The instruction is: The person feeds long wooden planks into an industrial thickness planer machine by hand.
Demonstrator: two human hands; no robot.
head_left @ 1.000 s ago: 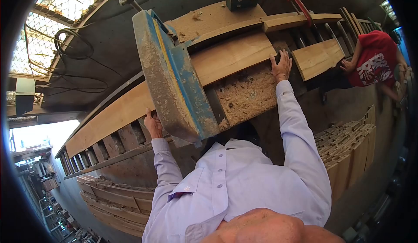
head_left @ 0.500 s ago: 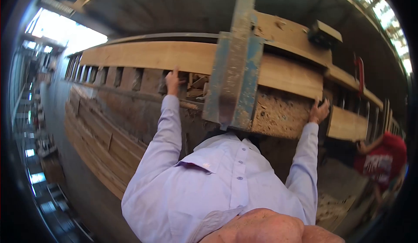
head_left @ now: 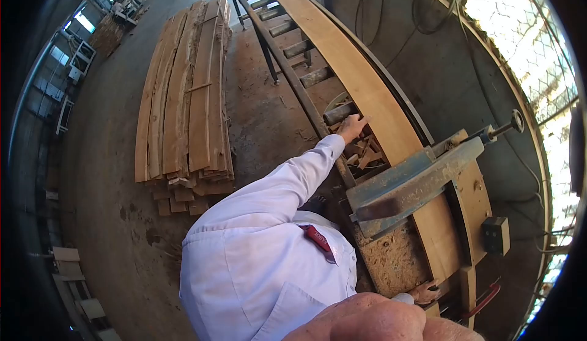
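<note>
A long wooden board runs along a roller conveyor and under the blue, worn metal arm of a woodworking machine. My left hand is at the near edge of the board, just short of the arm, with fingers stretched out against that edge. Beyond the arm, low in view, my right hand touches the near corner of the board's other end. Its fingers are apart, with a dark gap between them, and part of the hand is cut off from sight by my chin.
Sawdust and chips cover the machine table. Offcuts lie below the conveyor rollers. A stack of rough planks lies on the floor to the left. A black block and a red clamp-like tool are at the right.
My head has turned left, so the conveyor and plank stack now show more fully. Both hands stay at the board's near edge. The person in red is out of view.
</note>
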